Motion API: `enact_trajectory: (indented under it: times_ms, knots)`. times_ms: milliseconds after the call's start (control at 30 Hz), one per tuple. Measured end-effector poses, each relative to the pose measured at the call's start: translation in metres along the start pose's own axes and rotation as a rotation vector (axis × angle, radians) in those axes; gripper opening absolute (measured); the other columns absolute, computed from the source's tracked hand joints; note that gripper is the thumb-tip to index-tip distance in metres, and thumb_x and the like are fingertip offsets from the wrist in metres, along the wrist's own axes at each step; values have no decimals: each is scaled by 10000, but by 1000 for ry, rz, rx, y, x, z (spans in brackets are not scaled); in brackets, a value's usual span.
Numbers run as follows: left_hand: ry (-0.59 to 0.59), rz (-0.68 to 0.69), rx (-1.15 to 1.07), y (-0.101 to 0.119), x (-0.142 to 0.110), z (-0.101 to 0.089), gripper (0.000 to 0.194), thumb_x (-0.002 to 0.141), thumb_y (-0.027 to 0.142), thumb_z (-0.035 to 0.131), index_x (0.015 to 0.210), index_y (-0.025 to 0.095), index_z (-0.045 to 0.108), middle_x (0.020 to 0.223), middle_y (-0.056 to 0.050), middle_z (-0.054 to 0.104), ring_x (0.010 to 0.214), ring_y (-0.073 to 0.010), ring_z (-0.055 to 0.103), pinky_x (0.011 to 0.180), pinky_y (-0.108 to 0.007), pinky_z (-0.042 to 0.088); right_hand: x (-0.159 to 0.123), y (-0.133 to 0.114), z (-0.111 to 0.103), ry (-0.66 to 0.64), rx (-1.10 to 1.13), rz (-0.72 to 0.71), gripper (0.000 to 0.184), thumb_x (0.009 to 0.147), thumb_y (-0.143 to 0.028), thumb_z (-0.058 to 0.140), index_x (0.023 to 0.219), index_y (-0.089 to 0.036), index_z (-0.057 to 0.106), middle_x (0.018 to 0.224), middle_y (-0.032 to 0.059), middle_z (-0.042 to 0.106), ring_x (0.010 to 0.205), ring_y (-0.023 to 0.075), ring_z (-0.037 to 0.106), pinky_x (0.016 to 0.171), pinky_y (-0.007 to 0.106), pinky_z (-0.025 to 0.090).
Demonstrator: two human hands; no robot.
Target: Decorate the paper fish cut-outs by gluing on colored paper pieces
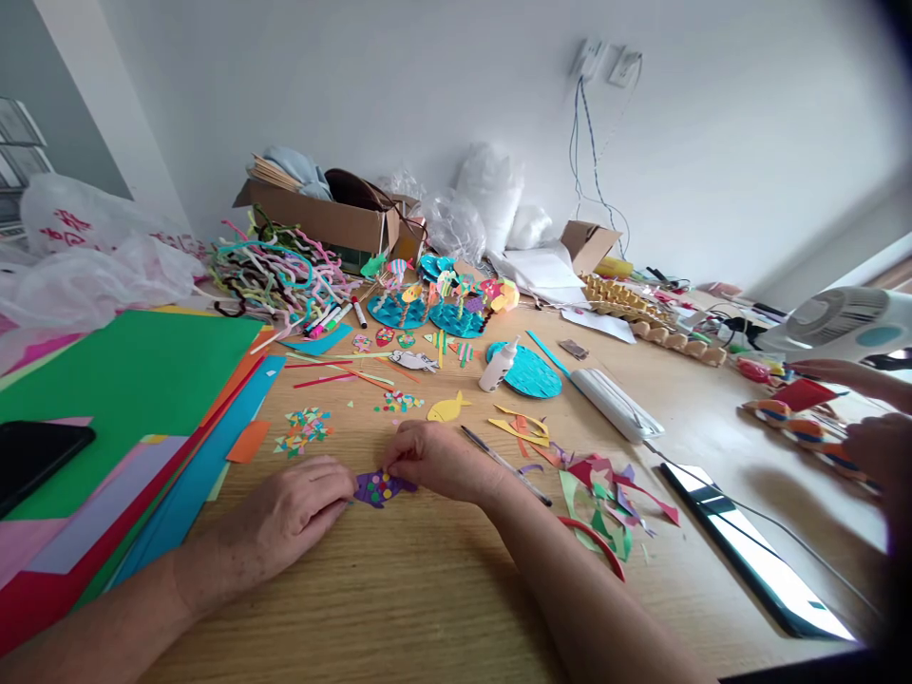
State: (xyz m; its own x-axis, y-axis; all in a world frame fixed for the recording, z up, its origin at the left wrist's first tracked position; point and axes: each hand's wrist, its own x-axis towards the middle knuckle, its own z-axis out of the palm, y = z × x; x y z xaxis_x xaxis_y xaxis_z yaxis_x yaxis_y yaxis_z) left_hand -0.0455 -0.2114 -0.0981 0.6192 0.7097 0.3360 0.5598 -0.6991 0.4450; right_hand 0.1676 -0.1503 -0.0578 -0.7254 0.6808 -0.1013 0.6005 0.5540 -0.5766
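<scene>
A purple paper fish (375,487) with green, yellow and red dots lies flat on the table. At its left end, my left hand (303,503) holds the edge with its fingers curled together. My right hand (434,461) is bent over the other end, thumb and fingers pinched at the dots; whatever is between the fingertips is too small to make out. Just beyond it lie a yellow paper fish (448,408) and a pile of small paper dots (399,402). A second pile of paper bits (305,431) sits above my left hand. Beside my right forearm is a pen (505,464).
Coloured paper sheets (135,399) cover the left side. Paper scraps (605,494) and red-handled scissors (602,546) lie to the right, near a phone (755,546). A glue bottle (499,368) stands by a blue disc (531,370). Another person's hand (880,437) is at far right.
</scene>
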Motion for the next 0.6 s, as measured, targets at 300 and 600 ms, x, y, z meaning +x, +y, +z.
enact_trajectory:
  times_ms: [300, 600]
  knots:
    - [-5, 14, 1, 2, 3, -4, 224, 865, 94, 374, 835, 200, 568, 819, -19, 628, 783, -152, 586, 719, -247, 478, -1, -1, 0, -21, 21, -34, 160, 723, -36, 579, 732, -156, 686, 743, -10, 606, 740, 100, 533, 641, 169, 375]
    - [36, -37, -40, 0, 1, -1, 214, 863, 123, 390, 826, 206, 584, 801, -16, 633, 772, -152, 589, 716, -247, 480, -2, -1, -3, 106, 96, 49, 126, 728, -48, 573, 753, -133, 663, 733, -4, 600, 679, 93, 525, 612, 177, 391]
